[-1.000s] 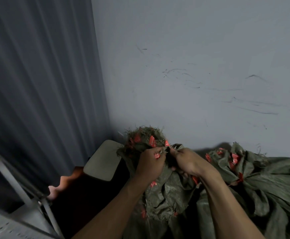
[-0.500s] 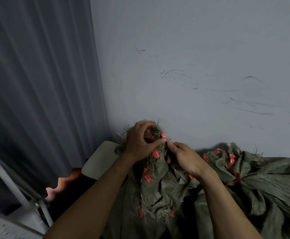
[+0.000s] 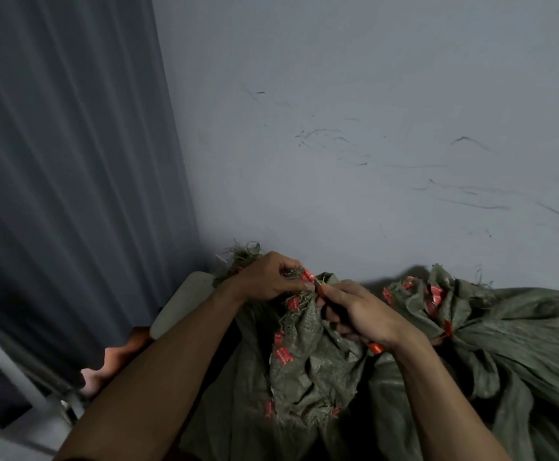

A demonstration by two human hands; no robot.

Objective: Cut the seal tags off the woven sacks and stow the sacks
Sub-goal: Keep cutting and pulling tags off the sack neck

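Fingers of the left hand (image 3: 266,277) pinch a red seal tag (image 3: 307,276); the right hand (image 3: 359,311) grips a dark tool (image 3: 329,302).

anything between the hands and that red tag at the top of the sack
Nothing visible. The left hand pinches the frayed sack mouth right beside the red tag, and the right hand holds a tool against it.

1. You see an olive-green woven sack (image 3: 308,367), coarse, matt, frayed at its mouth.
2. Your small red seal tags (image 3: 283,352) look smooth, slightly glossy.
3. The grey painted wall (image 3: 371,111) is matt and scuffed.
4. The grey pleated curtain (image 3: 65,161) looks like soft cloth.
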